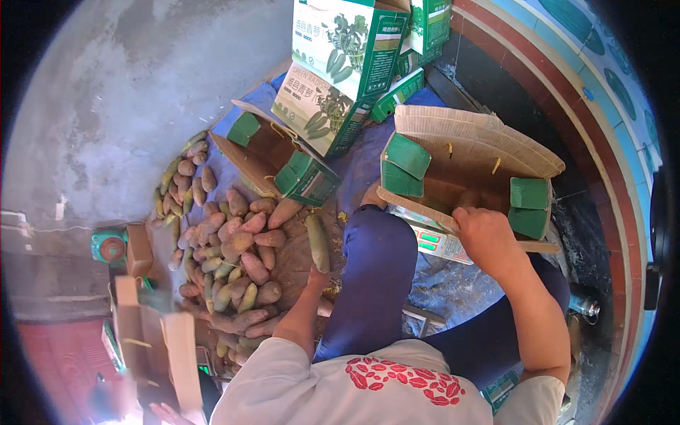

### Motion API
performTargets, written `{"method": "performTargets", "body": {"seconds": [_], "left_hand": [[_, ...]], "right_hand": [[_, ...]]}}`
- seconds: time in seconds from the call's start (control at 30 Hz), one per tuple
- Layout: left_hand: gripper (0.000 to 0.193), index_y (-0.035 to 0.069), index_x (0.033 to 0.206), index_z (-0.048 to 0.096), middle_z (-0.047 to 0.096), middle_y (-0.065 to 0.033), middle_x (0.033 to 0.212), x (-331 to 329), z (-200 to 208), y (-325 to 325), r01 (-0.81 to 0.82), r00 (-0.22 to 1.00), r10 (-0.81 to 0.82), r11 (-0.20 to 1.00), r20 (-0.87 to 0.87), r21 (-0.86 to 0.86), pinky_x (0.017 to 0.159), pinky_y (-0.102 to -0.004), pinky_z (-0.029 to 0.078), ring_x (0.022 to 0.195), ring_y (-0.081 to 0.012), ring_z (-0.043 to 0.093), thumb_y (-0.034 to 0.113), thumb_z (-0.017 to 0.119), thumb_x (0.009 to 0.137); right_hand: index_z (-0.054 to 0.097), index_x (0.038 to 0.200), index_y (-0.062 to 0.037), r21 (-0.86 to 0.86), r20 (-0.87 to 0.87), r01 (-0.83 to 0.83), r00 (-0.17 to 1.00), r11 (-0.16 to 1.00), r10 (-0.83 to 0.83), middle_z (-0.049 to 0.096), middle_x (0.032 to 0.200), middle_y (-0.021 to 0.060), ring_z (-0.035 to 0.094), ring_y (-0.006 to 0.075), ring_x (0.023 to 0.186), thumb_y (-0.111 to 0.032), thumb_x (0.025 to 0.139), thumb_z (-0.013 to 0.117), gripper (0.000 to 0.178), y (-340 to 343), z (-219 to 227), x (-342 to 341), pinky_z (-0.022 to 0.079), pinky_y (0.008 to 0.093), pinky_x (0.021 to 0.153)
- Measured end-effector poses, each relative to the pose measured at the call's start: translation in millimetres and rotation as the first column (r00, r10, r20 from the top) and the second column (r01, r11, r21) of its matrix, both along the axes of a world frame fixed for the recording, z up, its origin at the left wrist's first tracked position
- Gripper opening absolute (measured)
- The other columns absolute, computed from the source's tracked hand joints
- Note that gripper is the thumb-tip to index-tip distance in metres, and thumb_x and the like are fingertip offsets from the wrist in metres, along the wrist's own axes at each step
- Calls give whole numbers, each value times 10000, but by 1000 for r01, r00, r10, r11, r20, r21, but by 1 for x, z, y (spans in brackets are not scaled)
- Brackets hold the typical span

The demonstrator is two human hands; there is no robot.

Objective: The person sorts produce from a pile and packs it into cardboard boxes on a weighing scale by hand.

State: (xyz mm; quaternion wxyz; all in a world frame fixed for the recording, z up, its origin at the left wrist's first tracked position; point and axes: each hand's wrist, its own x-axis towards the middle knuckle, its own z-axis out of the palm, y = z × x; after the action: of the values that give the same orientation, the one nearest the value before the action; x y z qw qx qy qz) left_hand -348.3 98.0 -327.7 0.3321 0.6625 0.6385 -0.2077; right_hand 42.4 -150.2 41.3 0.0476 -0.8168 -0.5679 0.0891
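My left hand (319, 279) is closed round the lower end of a long green radish (317, 242), held upright beside my knee. To its left lies a heap of radishes (237, 248), green and reddish-brown with soil. My right hand (484, 237) is curled over the near edge of an open cardboard box (478, 152) with green corner flaps; its fingertips are partly hidden by the box wall. Something brownish shows inside by my fingers, too dim to name. Beneath the box is a scale (443, 244) with lit green displays.
Another open box (273, 152) stands on the blue sheet beyond the heap. Printed green-and-white cartons (347, 64) are stacked behind it. At lower left, another person's hand (167, 414) is by a blurred open box (157, 347). A tiled wall curves along the right.
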Motion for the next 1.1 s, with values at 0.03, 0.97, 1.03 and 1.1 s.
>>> {"method": "performTargets", "body": {"seconds": [0.03, 0.97, 1.03, 1.1], "left_hand": [[780, 92, 1339, 279, 550, -218, 1170, 26, 8, -17, -12, 1000, 12, 1000, -5, -5, 901, -408, 454, 1084, -356, 548, 272, 685, 698], [615, 63, 1240, 407, 592, -142, 1044, 35, -76, 10, -550, 828, 543, 835, -139, -24, 791, -370, 506, 931, -296, 611, 271, 685, 733], [556, 62, 1204, 434, 599, -133, 993, 29, -96, 10, -489, 869, 471, 864, -151, -119, 754, -370, 510, 884, -289, 618, 259, 674, 743], [497, 62, 1169, 462, 605, -124, 943, 19, -115, 11, -426, 903, 399, 880, -157, -210, 716, -370, 514, 836, -282, 625, 248, 663, 754]], "right_hand": [[526, 821, -49, -57, -1, 40, 999, 998, -40, 584, 734, 111, 611, 268, 740, -90, 751, 589, 103, -8, -5, 2, 488, 380, 650], [554, 954, -28, -16, -133, 92, 987, 996, -94, 598, 788, 146, 601, 309, 764, -65, 709, 625, 258, 3, 5, 3, 482, 397, 705], [555, 955, -27, -16, -111, 87, 990, 996, -88, 599, 791, 146, 603, 306, 766, -70, 715, 619, 252, 2, 2, 3, 482, 396, 705], [555, 953, -28, -11, -119, 90, 989, 996, -91, 600, 791, 143, 603, 304, 766, -70, 719, 613, 245, 2, 3, 3, 483, 395, 704]]}}
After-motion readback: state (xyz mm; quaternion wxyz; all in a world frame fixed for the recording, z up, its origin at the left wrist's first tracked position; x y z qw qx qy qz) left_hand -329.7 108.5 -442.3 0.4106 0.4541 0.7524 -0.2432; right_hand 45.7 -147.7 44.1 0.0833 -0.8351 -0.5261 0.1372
